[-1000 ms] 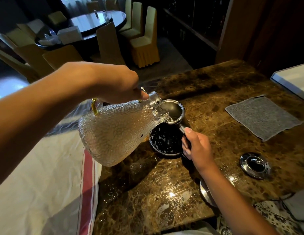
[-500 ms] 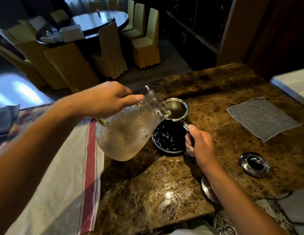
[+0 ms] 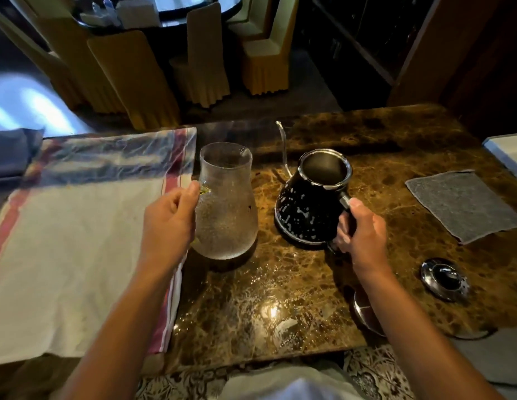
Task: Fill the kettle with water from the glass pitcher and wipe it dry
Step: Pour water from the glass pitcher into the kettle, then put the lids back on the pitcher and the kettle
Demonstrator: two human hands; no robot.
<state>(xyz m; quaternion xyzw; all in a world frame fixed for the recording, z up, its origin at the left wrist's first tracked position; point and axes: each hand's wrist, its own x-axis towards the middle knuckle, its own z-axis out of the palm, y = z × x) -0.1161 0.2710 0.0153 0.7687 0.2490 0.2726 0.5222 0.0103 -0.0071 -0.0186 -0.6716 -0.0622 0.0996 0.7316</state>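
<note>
Our left hand (image 3: 167, 223) holds the upright glass pitcher (image 3: 227, 203) left of the kettle (image 3: 312, 203); our right hand (image 3: 362, 232) grips the kettle's handle.

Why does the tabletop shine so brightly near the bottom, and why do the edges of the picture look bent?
Head view: a light overhead glares off the wet marble table below the glass pitcher; droplets sparkle on the black kettle; the wide-angle lens bows the table's edges and stretches the arms; the chairs behind sit dim and soft.
</note>
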